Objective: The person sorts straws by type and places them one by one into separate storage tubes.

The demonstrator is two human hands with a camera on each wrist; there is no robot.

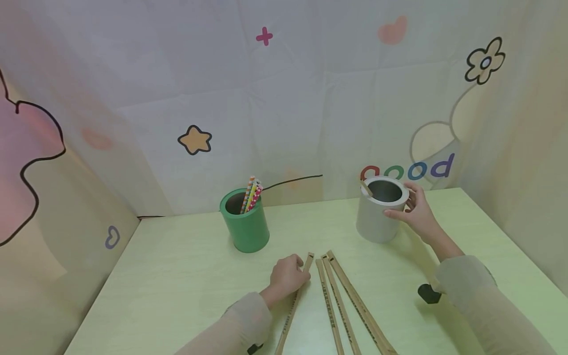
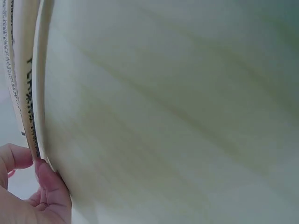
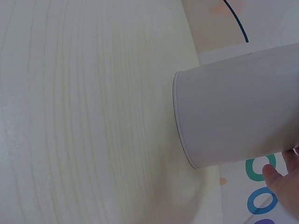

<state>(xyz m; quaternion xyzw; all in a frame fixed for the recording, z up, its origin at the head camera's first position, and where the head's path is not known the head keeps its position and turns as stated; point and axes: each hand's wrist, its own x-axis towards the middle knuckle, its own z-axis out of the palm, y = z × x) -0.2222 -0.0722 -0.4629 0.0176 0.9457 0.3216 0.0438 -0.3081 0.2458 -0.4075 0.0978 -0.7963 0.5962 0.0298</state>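
The surface [image 1: 177, 276] is pale, tinted yellow-green, with faint wood-grain lines. A green cup [image 1: 248, 231] stands near the far edge, left of that edge's middle. A white cup [image 1: 377, 219] stands close to the far edge too, toward the far right corner. Nearer than both cups, wooden rulers [image 1: 330, 305] with dark printing lie with their far ends close together, spreading toward the near edge; the rightmost looks wider, possibly doubled. Another ruler [image 1: 289, 318], nearer the left edge, slants the other way; whether it is partly lifted cannot be told.
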